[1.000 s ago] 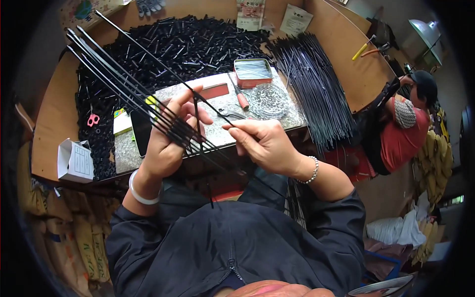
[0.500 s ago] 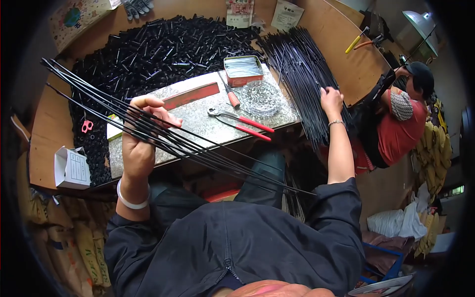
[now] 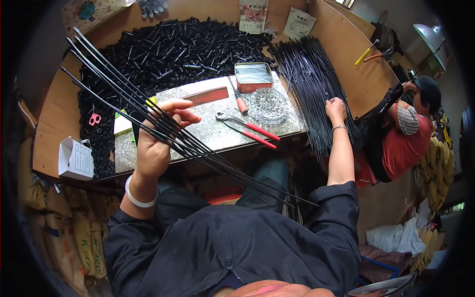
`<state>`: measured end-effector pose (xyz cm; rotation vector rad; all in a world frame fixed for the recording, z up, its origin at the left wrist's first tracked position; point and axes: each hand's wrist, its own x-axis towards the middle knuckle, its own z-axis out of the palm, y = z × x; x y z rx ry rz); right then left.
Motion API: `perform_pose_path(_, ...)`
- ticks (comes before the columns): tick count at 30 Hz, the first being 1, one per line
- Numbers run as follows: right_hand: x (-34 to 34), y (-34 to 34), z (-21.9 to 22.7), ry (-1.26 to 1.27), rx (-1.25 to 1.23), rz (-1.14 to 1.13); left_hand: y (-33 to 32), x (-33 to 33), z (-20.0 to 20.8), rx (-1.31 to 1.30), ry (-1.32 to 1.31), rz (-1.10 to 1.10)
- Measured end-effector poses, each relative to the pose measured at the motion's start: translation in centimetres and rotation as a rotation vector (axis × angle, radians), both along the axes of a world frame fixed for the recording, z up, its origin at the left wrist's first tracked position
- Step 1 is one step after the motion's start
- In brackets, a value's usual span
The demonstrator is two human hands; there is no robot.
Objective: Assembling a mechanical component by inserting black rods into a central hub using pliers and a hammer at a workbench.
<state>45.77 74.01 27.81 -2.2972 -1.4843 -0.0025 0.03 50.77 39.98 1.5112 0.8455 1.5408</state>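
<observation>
- Head view, and here the left hand (image 3: 154, 153) carries the load: it grips a loose fan of long, thin, glossy black rods (image 3: 190, 146), slanting from upper left down over the lap, its upper fingers stretched toward the right.
- Across to the right side — the right hand (image 3: 336, 110) is down on the broad bundle of straight, thin black rods (image 3: 309, 84), fingers curled in. Has it pinched one? Can't tell; the fingertips are hidden.
- So the step in hand, by my reading: picking a rod from that bundle while the left hand minds its fan.
- The next move calls for a clean pinch on a single rod, then a draw clear of its neighbours — they lie tightly packed, so a second could drag along.
- Between the hands, red-handled metal pliers (image 3: 261, 131) lie loose on the grey speckled slab (image 3: 133, 153), just beside a clear, round, patterned dish (image 3: 269, 105). Neither hand touches them.
</observation>
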Motion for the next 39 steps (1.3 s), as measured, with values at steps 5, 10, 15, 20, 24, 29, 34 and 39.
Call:
perform_pose_path(5, 1.8, 1.0, 0.1, 0.078, 0.121, -0.001, -0.2, 0.0, -0.1, -0.033, -0.028, -0.022)
perform_pose_path(10, -3.7, -2.0, 6.5, 0.587, 0.543, 0.488, 0.7, 1.1, -0.3, -0.075, -0.041, -0.042)
perform_pose_path(15, -17.9, -13.1, 14.1, 0.555, 0.449, 0.94, 1.7, 3.9, -0.2, -0.069, -0.02, -0.099)
perform_pose_path(20, -22.8, -18.0, 13.9, 0.712, 0.306, 1.366, 2.1, 4.5, 0.6, -0.034, 0.13, -0.06)
perform_pose_path(24, -22.0, -14.4, 11.8, 1.165, 0.008, 1.174, 0.7, 2.1, -0.5, -0.105, 0.067, -0.076)
perform_pose_path(29, -11.5, 1.8, 1.0, 0.075, 0.093, 0.48, -0.7, -0.8, 1.2, -0.097, -0.058, -0.024)
perform_pose_path(34, -12.2, 3.9, -0.8, -0.049, -0.045, 0.272, -1.5, -3.4, 1.7, -0.072, -0.059, 0.142)
perform_pose_path(39, -12.1, 4.9, -1.4, -0.147, -0.046, 0.277, -1.8, -4.0, 1.8, 0.01, -0.013, 0.182)
